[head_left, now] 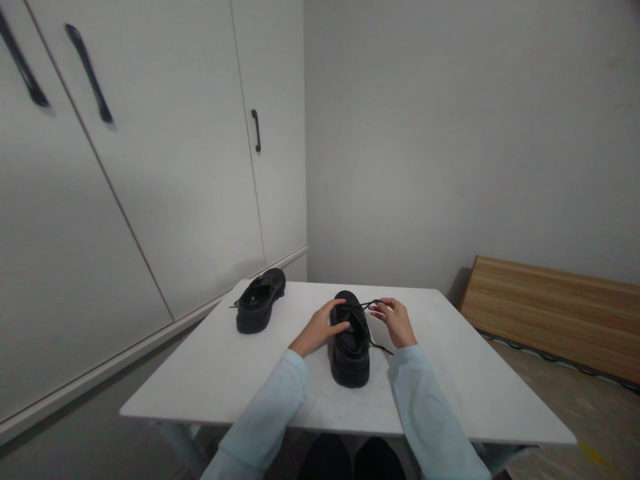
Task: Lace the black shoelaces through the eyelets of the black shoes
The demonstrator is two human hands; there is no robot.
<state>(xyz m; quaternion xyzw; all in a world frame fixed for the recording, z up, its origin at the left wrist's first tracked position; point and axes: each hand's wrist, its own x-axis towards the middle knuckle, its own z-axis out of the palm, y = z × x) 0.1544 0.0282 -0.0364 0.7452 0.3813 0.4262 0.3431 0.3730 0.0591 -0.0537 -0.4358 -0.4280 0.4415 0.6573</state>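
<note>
A black lace-up shoe [351, 367] stands on the white table in front of me, its toe pointing away and its heel towards me. My left hand [323, 325] grips the shoe's left side near the lacing, thumb reaching over the opening. To the right of the shoe, my right hand [395, 320] pinches a black shoelace [369, 304] that stretches from the lacing. Another lace end trails down onto the table on the shoe's right. The matching black shoe [254, 320] rests apart at the far left of the table, with a lace end sticking out on its left.
The white table [200, 393] reaches to the grey wall at the back. White cabinets [165, 147] with black handles line the left side. A wood-grain board [550, 313] leans by the wall at right. My knees [325, 460] are under the table's front edge.
</note>
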